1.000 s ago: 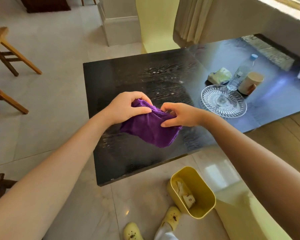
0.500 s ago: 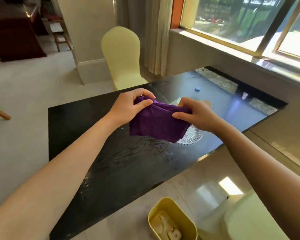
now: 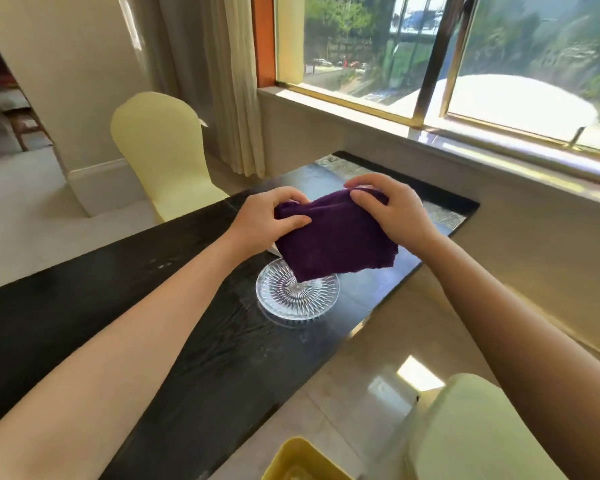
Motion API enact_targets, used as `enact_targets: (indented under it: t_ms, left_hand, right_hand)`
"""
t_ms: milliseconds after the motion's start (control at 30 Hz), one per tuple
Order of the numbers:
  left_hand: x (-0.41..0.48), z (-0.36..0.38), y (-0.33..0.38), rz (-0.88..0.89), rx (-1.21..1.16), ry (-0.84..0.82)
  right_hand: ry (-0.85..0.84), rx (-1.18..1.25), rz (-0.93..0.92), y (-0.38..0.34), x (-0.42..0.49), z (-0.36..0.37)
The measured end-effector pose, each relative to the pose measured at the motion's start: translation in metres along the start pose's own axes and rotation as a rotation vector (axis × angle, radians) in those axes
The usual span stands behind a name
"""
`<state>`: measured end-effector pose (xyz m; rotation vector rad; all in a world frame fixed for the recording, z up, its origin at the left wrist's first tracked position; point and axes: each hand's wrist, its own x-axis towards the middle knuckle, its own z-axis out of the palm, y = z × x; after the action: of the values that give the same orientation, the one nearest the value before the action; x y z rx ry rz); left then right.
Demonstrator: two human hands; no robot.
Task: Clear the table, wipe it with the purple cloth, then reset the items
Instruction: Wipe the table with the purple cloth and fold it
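Observation:
The purple cloth (image 3: 333, 240) hangs folded in the air above the black table (image 3: 84, 306). My left hand (image 3: 267, 220) pinches its left upper corner and my right hand (image 3: 392, 209) grips its right upper edge. Below the cloth, a clear cut-glass plate (image 3: 297, 292) rests on the table near its right end. The cloth's lower corner hangs over the plate's far rim. The bottle, cup and packet seen earlier are hidden behind the cloth and hands.
A pale yellow chair (image 3: 163, 157) stands beyond the table's far side, another yellow chair (image 3: 482, 434) at the near right. A yellow bin (image 3: 298, 462) sits on the floor by the near edge. Window ledge (image 3: 465, 147) and curtain (image 3: 222, 81) lie behind.
The view has lifted and swung right toward the window. Both hands have carried the cloth to the right, from over the wet middle of the table to above the glass plate, spreading it wider.

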<state>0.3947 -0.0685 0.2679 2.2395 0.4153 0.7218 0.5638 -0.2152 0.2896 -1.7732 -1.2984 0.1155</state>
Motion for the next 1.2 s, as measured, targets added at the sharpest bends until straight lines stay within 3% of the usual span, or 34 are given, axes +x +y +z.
enact_targets:
  t_ms: [100,200,400,567,800,1000,1200]
  left_hand:
    - [0.025,0.011,-0.006,0.005,-0.038,-0.017]
    - [0.05,0.02,-0.015,0.028,-0.092,-0.11]
    - [0.105,0.032,-0.037,0.02,-0.352,-0.178]
    - [0.148,0.035,-0.068,0.099,-0.233,-0.305]
    - [0.171,0.045,-0.096,0.171,-0.147,-0.354]
    - [0.172,0.052,-0.12,0.056,-0.107,-0.482]
    - [0.171,0.086,-0.116,-0.05,-0.021,-0.522]
  right_hand:
    - [-0.209,0.036,0.035,0.022,0.001,-0.025]
    - [-0.317,0.13,0.067,0.038,0.002,-0.04]
    - [-0.236,0.308,0.184,0.063,0.02,-0.049]
    - [-0.201,0.103,0.323,0.079,0.043,-0.034]
    - [-0.249,-0.147,0.312,0.098,0.051,0.007]
    - [-0.188,-0.011,0.377,0.126,0.065,0.002]
    - [-0.196,-0.111,0.377,0.169,0.076,0.0]
